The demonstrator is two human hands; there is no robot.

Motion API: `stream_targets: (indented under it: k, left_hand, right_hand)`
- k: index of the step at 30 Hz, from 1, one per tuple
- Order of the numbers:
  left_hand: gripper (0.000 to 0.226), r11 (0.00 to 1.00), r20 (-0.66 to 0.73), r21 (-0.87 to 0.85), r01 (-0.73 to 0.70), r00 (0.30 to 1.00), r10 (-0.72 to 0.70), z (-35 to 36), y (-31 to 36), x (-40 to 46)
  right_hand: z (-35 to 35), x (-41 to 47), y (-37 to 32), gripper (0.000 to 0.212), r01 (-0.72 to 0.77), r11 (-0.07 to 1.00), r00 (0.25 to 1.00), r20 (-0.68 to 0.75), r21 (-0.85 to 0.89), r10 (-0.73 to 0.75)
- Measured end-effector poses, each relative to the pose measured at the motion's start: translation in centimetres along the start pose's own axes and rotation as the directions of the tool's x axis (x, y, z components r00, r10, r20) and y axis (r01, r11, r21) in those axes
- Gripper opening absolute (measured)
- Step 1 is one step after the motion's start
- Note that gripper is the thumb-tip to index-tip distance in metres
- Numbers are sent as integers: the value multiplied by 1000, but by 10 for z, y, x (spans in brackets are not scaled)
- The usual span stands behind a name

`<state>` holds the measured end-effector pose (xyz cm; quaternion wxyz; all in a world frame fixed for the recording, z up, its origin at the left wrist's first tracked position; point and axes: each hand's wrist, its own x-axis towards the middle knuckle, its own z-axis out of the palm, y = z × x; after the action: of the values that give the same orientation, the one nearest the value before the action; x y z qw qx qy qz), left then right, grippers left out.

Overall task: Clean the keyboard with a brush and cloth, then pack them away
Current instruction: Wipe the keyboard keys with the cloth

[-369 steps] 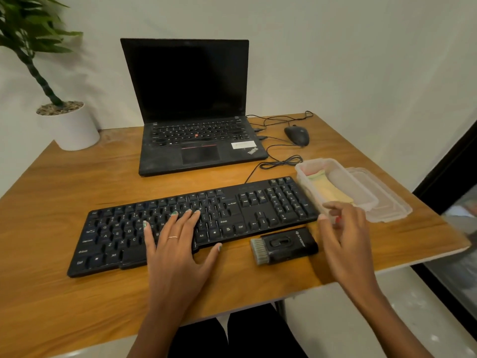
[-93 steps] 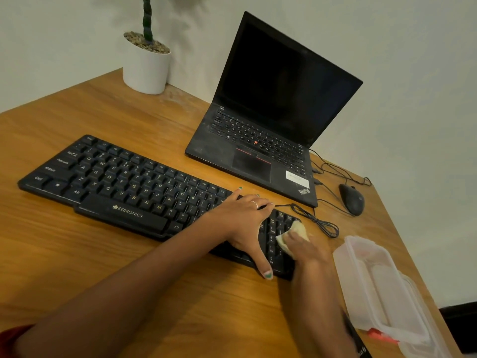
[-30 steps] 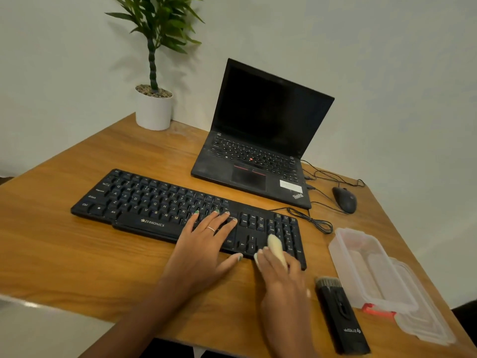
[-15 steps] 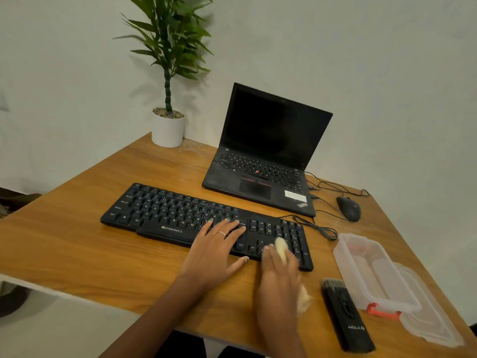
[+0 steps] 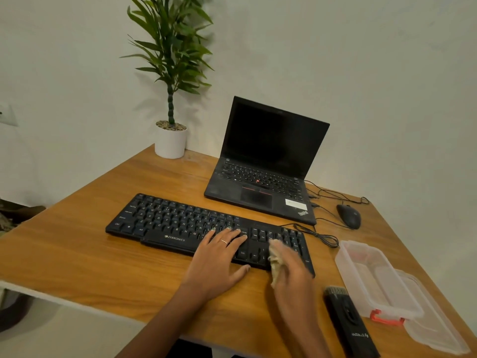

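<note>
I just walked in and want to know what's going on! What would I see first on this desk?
First you'd see two hands on the black keyboard in the middle of the desk: the left hand lies flat on the keys, and the right hand holds a pale cloth against the keyboard's right end. Behind it stand an open laptop with a dark screen and a tall potted plant in the far corner.

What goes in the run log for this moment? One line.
phase: wiping | left hand: flat on keyboard | right hand: holds cloth on keys | brush: on desk | container: open
</note>
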<state>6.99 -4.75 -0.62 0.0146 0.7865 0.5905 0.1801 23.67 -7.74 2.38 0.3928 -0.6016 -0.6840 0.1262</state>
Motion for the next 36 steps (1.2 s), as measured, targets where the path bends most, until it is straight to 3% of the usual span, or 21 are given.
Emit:
stream_targets:
  k: [3, 7, 11, 15, 18, 22, 27, 29, 33, 36]
  left_hand:
    - [86, 1000, -5, -17, 7, 1000, -7, -1, -1, 0]
    - [85, 1000, -5, -14, 7, 1000, -7, -1, -1, 0]
    - [83, 999, 20, -27, 18, 1000, -17, -1, 0, 1]
    - [69, 999, 47, -29, 27, 999, -25, -3, 0, 2]
    - [68, 999, 63, -43, 29, 998, -26, -4, 1, 2]
    - [68, 998, 52, -48, 26, 998, -24, -3, 0, 3]
    - [68, 997, 56, -66, 28, 998, -24, -5, 1, 3]
    - [68, 997, 57, -76, 31, 998, -27, -6, 1, 3]
    - [68, 996, 53, -83, 31, 998, -27, -6, 1, 3]
    - [68, 995, 48, -90, 31, 999, -27, -4, 1, 4]
  right_hand:
    - [-18, 19, 0, 48, -117, 979, 986, -97, 168, 135]
    - [-33, 57, 0, 43, -105, 968, 994, 37, 230, 99]
    - [-28, 99, 5, 39, -8, 990, 985, 173, 142, -17]
    - [-13, 111, 22, 32, 87, 993, 926, 374, -76, -53]
    - [-12, 113, 28, 38, 66, 996, 938, 345, -61, -41]
    - [-5, 116, 28, 19, 121, 977, 933, 355, -173, -53]
    - [-18, 131, 23, 54, 118, 987, 939, 335, -111, -75]
    - [-23, 139, 24, 59, 130, 987, 931, 354, -93, -89]
    - [-20, 145, 28, 43, 272, 933, 831, 546, -235, -105]
    - [-13, 148, 29, 33, 323, 912, 799, 589, -252, -120]
